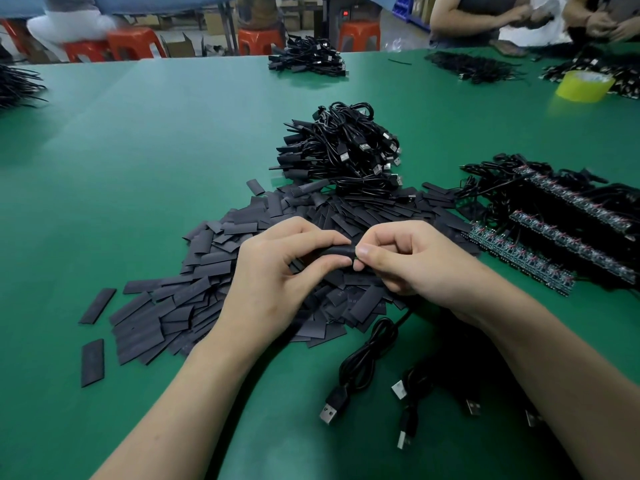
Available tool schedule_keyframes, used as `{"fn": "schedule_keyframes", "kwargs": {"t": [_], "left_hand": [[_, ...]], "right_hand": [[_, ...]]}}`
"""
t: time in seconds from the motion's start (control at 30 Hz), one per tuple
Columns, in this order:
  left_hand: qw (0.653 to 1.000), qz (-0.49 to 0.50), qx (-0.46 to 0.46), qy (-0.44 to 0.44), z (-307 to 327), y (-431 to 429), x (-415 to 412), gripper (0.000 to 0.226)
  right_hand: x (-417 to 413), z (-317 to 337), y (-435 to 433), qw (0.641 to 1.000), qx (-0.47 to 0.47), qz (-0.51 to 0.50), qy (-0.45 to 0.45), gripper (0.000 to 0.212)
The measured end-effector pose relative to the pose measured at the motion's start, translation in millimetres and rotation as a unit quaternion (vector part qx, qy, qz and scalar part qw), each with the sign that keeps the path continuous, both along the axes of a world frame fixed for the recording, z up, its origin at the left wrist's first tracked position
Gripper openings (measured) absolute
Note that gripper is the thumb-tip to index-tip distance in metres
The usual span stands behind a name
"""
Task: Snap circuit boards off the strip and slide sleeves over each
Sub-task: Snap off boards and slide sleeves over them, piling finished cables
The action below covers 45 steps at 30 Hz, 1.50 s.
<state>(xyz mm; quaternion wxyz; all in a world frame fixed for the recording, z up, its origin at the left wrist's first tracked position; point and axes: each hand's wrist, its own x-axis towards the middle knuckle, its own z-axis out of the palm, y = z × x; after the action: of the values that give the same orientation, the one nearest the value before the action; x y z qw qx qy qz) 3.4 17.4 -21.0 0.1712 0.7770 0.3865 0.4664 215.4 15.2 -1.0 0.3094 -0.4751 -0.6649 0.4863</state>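
One view only: your head cam, wide-angle. It looks forward and down over the table (145, 140) from your seat side. Your left hand (277, 271) and right hand (412, 261) sit close, mid-frame, forearms entering from the bottom. The far table edge and stools (259, 38) run along the top.

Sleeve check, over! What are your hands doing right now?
Left hand and right hand both pinch one black sleeve. Board hidden by fingers. Black cable trails below right hand. Nothing blocking.
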Motion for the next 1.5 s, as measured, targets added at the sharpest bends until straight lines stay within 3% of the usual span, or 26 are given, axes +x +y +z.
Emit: {"fn": "schedule_keyframes", "kwargs": {"t": [0.13,0.73,0.9,1.13,1.5], "left_hand": [[1.000,0.007,0.004,0.000,0.3,0.3,0.3,0.017],[1.000,0.009,0.017,0.001,-2.7,0.9,0.8,0.015],[0.999,0.030,0.015,-0.015,-1.4,2.2,0.0,0.017],[0.999,0.031,0.020,-0.016,0.3,0.9,0.8,0.017],[0.999,0.021,0.023,-0.012,-2.0,0.2,0.1,0.016]], "right_hand": [[-0.5,3.7,-2.0,0.999,-0.022,0.007,0.036,0.027],[-1.3,7.3,-2.8,1.000,0.017,-0.009,-0.005,0.026],[-0.4,7.5,-2.2,0.996,0.072,-0.026,-0.054,0.025],[-3.0,6.6,-3.5,0.999,0.039,-0.013,-0.006,0.026],[-3.4,6.0,-4.0,1.000,0.022,0.003,-0.003,0.027]]}}
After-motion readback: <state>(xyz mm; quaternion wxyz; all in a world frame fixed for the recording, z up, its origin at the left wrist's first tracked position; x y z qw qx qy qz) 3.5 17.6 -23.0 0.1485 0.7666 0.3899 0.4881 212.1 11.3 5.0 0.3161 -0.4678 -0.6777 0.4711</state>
